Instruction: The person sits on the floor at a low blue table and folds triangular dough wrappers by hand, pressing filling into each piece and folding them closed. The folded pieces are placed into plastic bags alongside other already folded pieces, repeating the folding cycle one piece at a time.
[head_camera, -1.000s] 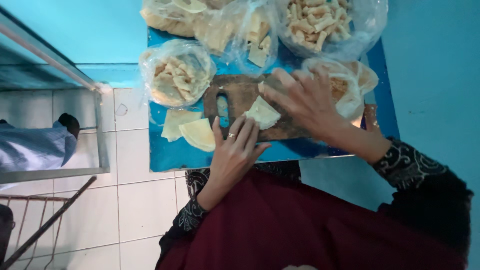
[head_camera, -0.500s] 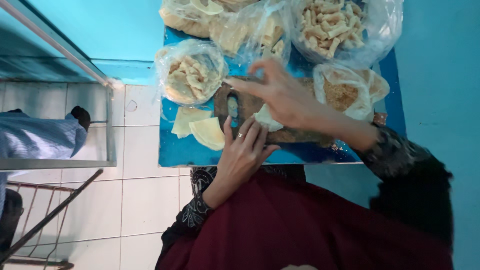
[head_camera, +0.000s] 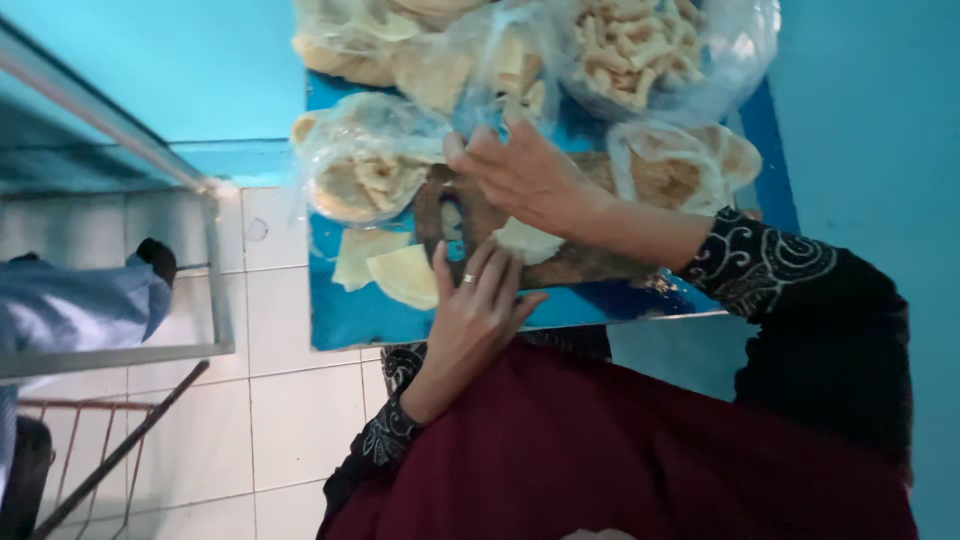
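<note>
A pale, thin, soft-looking dough sheet (head_camera: 528, 240) is lying on the dark wooden cutting board (head_camera: 590, 262), which is resting on a blue table (head_camera: 345, 320). The left hand (head_camera: 478, 305), wearing a ring, is lying flat with fingers spread at the board's near edge, apparently touching the sheet. The right hand (head_camera: 525, 175) is hovering open above the board, gripping nothing. Two more pale sheets (head_camera: 390, 270) are lying left of the board. Clear plastic bags (head_camera: 370, 170) of crinkled beige pieces are sitting beyond the board.
</note>
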